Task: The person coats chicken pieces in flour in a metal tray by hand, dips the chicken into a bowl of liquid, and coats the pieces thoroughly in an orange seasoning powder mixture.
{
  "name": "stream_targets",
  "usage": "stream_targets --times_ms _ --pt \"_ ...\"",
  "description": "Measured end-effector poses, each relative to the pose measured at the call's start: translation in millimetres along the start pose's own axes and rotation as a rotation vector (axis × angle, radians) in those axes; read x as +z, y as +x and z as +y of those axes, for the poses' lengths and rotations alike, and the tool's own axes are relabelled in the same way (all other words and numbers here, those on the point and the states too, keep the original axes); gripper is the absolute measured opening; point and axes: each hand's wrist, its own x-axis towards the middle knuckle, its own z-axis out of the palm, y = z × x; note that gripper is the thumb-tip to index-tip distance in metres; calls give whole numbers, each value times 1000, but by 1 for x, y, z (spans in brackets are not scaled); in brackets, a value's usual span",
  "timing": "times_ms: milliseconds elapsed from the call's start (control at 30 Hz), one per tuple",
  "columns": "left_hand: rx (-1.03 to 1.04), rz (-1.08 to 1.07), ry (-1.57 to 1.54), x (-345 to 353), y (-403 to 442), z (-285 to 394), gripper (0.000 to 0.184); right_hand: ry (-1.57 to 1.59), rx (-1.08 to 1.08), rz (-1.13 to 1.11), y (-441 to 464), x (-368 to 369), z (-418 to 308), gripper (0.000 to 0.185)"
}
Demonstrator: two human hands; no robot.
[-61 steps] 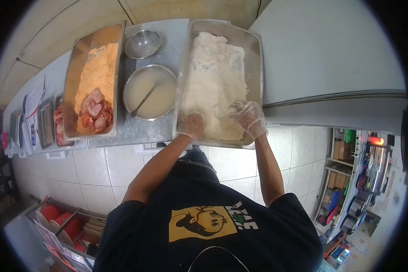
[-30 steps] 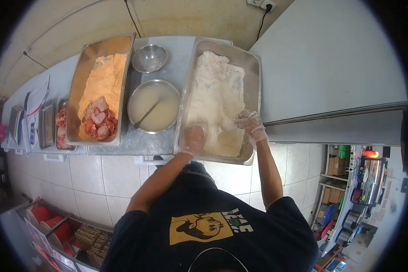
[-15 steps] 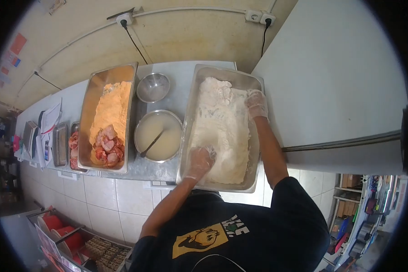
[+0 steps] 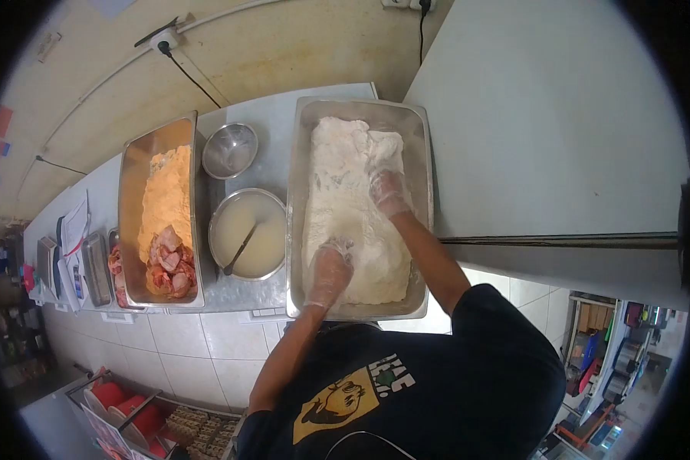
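This is a food-preparation kitchen: a metal-topped table (image 4: 273, 153) carries a deep metal pan (image 4: 364, 311) of white powder (image 4: 372, 264), another (image 4: 199, 257) holding orange powder (image 4: 167, 195) (with raw meat (image 4: 170, 264) heaped on it), and a bowl (image 4: 211, 238) of cloudy liquid (image 4: 264, 245); clear gloves cover both hands (image 4: 333, 270).

Moderate, diffuse indoor light | floor (image 4: 180, 337) brightest, near-white in patches | white powder (image 4: 360, 257) pale, low-contrast | tabletop (image 4: 272, 165) bowed by fisheye | black corners | left edge dim, soft
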Motion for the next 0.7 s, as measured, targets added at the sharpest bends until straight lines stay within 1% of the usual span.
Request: stream_targets --times_ms 67,100,133,167,200,233,267,300,333,367,400,433,500,567,600,633,700 --pt "-156 -197 69 -4 6 5 23 50 7 -28 -18 -2 -1 21" --pt "-157 -201 67 -4 9 7 23 65 -15 -128 -32 -35 -20 22" --pt "-248 -202 175 -3 14 9 24 79 -37 -228 -46 -55 -35 24" --pt "-338 -199 284 -3 20 10 25 79 -35 -229 -54 -57 -40 24" --pt "-339 -199 283 0 26 4 25 178 -64 -148 -62 -58 -44 33" --pt "-299 -172 148 7 32 -11 28 278 -97 -66 -68 -59 -50 41" --pt "-258 -144 14 15 40 -25 33 279 -104 -66 -79 -58 -59 41" --pt "-261 -133 15 32 50 -41 33 596 -7 -99 -90 -58 -70 44" --pt "-171 -44 -80 38 61 -43 40 911 90 -141 -94 -62 -77 48" --pt "-259 -85 -314 45 63 -44 48 912 72 -157 -91 -67 -82 48" --pt "-359 -107 -542 38 67 -30 57 1069 175 -168 -82 -78 -90 50" --pt "-628 -258 -925 11 72 15 64 1220 280 -185 -71 -91 -98 53" --pt "-605 -215 -954 6 72 49 64 1507 522 -215 -53 -112 -111 62" --pt "-543 -205 -1001 11 67 73 65 1633 658 -239 -59 -99 -110 66" --pt "-520 -196 -1016 10 70 75 66 1707 515 -198 -68 -71 -103 67" --pt "-496 -188 -1030 10 73 77 66 1704 398 -121 -71 -59 -101 63" --pt "-488 -203 -894 9 68 74 64 1695 165 37 -77 -38 -97 54"
